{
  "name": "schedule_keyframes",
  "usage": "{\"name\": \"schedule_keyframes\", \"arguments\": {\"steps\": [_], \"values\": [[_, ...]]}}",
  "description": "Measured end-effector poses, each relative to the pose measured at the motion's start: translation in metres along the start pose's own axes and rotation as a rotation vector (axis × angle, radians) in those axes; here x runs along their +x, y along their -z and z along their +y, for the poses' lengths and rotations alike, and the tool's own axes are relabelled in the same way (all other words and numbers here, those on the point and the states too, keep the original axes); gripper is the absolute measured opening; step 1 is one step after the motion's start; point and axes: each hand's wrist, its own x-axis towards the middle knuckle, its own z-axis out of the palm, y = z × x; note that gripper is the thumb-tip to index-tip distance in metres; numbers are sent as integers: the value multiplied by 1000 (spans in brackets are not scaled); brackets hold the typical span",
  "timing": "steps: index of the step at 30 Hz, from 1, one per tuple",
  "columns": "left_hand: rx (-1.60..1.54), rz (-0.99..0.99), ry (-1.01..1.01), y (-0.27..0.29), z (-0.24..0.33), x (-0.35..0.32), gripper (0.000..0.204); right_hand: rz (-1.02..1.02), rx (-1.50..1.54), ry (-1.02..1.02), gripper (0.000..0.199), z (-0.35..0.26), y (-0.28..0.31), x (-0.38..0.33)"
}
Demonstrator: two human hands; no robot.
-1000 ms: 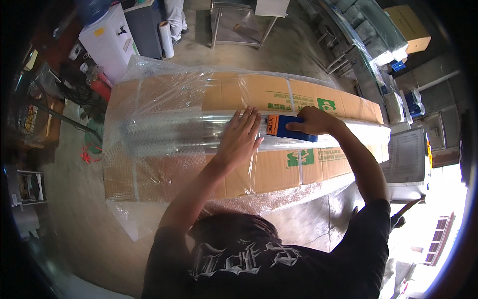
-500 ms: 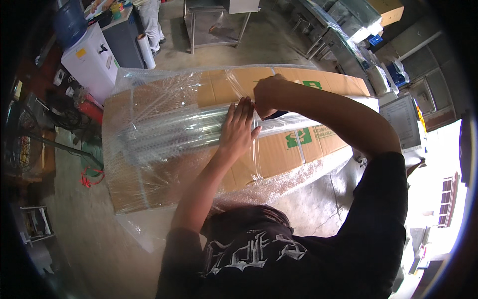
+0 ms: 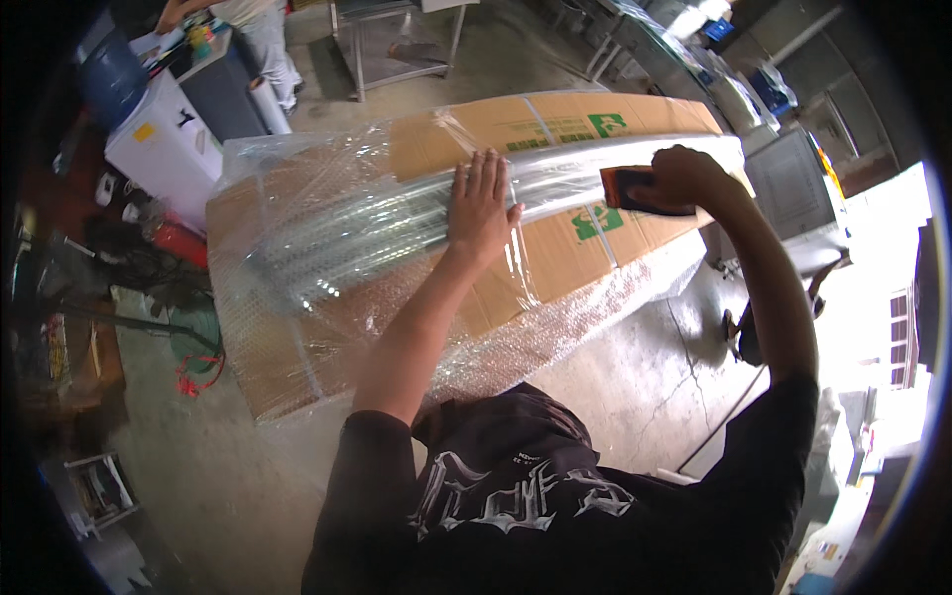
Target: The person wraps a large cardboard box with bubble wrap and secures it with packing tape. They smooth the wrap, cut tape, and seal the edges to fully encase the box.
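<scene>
A long bundle of shiny silvery lengths [image 3: 397, 226] lies across the brown cardboard [image 3: 476, 293], partly under bubble wrap [image 3: 268, 342]. My left hand [image 3: 481, 210] presses flat on the bundle near its middle, fingers stretched out. Beside it a clear tape-like strip [image 3: 516, 260] crosses the bundle and runs down the cardboard. My right hand [image 3: 689, 180] is closed round a dark tape dispenser [image 3: 645, 188] with an orange edge, above the right part of the bundle. Whether tape links it to the bundle cannot be seen.
A water dispenser [image 3: 164, 149] stands at the far left, with a red cylinder [image 3: 178, 238] near it. Beyond the cardboard is a metal table [image 3: 397, 50]. Another person [image 3: 266, 50] is at the far left; a grey cabinet [image 3: 798, 188] stands right.
My right hand has moved right, away from my left hand, bringing the tape dispenser into plain view. My left hand stays on the bundle. The whole view has shifted slightly.
</scene>
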Motion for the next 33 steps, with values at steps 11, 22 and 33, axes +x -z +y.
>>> {"name": "schedule_keyframes", "arguments": {"steps": [11, 22, 33], "values": [[73, -29, -7, -8, 21, 13, 90, -657, 993, -516, 77, -65, -371, -307], [273, -182, 174, -6, 58, -9, 75, -500, 1612, -832, 78, -84, -565, -402], [295, -63, 639, -55, 100, 39, 77, -491, 1599, -1379, 76, -12, -718, -535]]}}
